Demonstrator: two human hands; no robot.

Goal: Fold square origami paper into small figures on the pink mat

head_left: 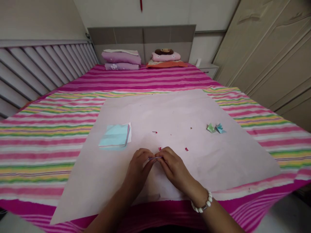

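Observation:
My left hand and my right hand meet at the near middle of a large pale sheet. Between their pinched fingertips is a small, thin piece of folded paper, seen edge-on and lavender in tone; fingers hide most of it. A stack of square paper sheets, light blue on top, lies to the left. Two small folded paper pieces, one green and one blue, stand at the right. A white bead bracelet circles my right wrist.
Small red bits lie on the sheet: one right of my hands, another just beyond them, a third farther off. The sheet covers a striped bed. Folded bedding sits by the headboard; a railing runs along the left.

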